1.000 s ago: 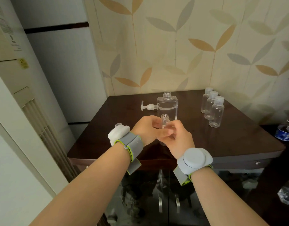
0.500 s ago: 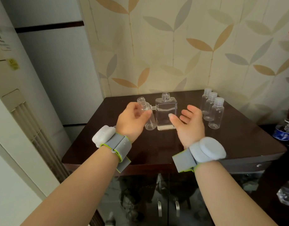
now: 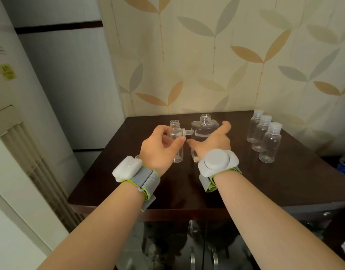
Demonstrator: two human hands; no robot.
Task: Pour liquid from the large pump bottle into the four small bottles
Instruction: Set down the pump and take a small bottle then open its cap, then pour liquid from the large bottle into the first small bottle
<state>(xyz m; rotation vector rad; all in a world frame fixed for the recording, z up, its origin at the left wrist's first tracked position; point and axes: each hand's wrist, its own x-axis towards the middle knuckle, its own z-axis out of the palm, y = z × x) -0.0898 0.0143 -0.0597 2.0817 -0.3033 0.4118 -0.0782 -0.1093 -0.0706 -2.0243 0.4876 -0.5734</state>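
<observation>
a dark wooden table (image 3: 187, 184) in a wallpapered corner. the left hand (image 3: 158, 147) curls around one small uncapped bottle (image 3: 175, 133), upright, mouth up. just right of it stands one large square bottle (image 3: 204, 126), upright, neck open; the right hand (image 3: 210, 141) reaches around it, fingers relaxed, grip unclear. three capped small bottles (image 3: 263, 133) stand upright in a row at far right.

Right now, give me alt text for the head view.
The left hand grips an uncapped small bottle beside the open large bottle, which the right hand reaches around. Three capped small bottles stand to the right on the dark table.
</observation>
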